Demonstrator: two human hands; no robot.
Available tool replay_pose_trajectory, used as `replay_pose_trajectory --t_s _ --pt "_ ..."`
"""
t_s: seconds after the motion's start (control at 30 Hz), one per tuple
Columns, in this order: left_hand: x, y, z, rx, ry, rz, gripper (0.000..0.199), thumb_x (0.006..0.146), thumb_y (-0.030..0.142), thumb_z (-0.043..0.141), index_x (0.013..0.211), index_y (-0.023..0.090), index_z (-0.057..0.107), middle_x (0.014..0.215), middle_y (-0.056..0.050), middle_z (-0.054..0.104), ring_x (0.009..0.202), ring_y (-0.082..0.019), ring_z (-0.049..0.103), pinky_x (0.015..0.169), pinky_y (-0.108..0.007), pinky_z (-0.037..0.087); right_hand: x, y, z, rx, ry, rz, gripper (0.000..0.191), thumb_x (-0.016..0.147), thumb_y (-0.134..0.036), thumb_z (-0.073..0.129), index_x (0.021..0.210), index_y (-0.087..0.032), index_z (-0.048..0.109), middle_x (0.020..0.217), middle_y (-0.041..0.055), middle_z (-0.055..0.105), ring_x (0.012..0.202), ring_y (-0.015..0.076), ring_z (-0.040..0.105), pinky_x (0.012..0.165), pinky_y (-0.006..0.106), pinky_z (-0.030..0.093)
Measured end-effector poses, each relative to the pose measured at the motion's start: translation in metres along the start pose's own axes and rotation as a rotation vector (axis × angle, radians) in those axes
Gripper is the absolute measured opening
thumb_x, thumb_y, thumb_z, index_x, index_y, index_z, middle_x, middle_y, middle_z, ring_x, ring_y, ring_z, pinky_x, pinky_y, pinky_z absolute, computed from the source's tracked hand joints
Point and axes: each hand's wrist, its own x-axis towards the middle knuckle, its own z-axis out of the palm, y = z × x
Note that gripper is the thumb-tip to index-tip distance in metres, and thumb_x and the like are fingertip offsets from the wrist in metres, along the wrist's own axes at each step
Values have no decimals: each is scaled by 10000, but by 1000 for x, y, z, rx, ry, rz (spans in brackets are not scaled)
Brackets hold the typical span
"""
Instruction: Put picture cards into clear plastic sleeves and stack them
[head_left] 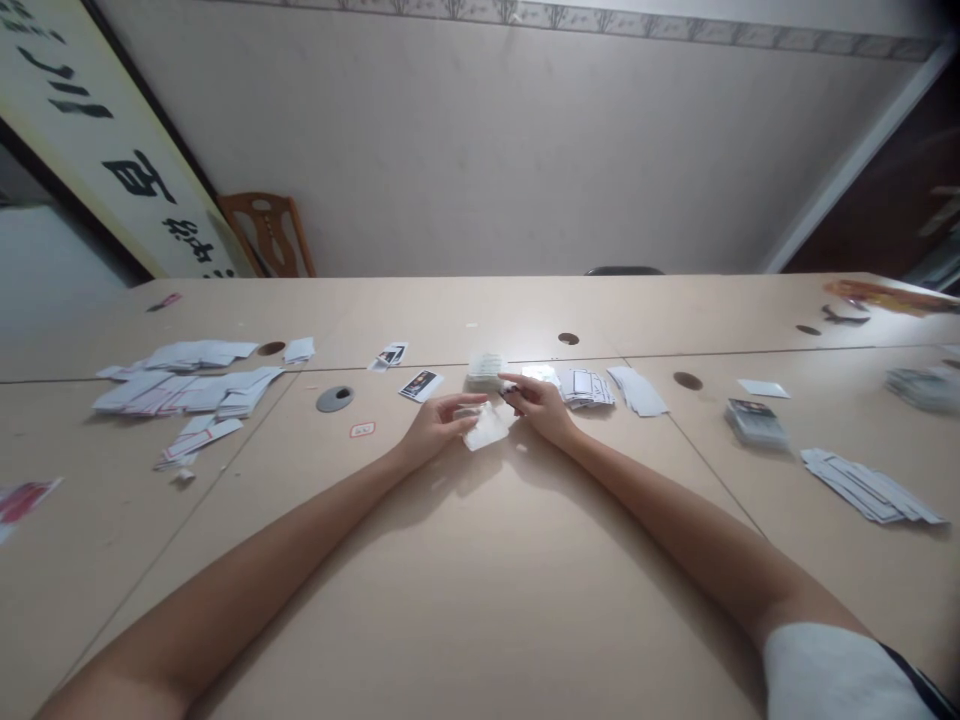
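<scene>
My left hand (439, 428) is closed, with its thumb and fingers pinching a small white, slightly see-through sheet (487, 428) just above the table. My right hand (541, 405) is also closed, at the sheet's right side. Something small and dark shows at its fingertips, too small to name. Its index finger points at a stack of whitish, clear-looking sleeves (486, 370) right behind the hands; whether it touches them I cannot tell. Right of that stack lies a pile of white cards with dark outlines (589, 388).
White paper strips (187, 390) are spread on the left. Printed picture cards (421, 385) lie left of my hands. To the right are blank white slips (637, 390), a sleeved card stack (756, 425) and fanned strips (870, 485). Scissors (163, 302) lie far left. Cable holes (335, 399) pierce the table.
</scene>
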Motion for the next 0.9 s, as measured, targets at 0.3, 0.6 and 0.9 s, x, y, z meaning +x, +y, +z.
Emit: replay_pose_trajectory --t_s 0.3,0.6,0.9 --pt "1 -11 0 -112 105 -53 550 614 295 829 1100 122 641 945 -83 687 861 -206 680 765 -330 555 -1 -8 0 214 -36 85 276 740 -388 721 814 -206 526 623 -49 547 547 98 498 535 239 413" --pt "-5 -3 7 -68 115 -13 402 731 296 741 1090 155 627 1041 -76 656 832 -161 664 726 -273 544 -12 -5 19 430 164 273 292 736 -387 716 914 -217 558 805 -16 611 599 111 591 545 242 465" --pt "-3 -8 4 48 316 3 433 701 348 764 1038 167 562 1067 -61 610 809 -144 652 669 -243 543 -17 -11 32 633 26 256 402 650 -270 792 966 -236 546 1025 12 618 777 144 630 734 333 559"
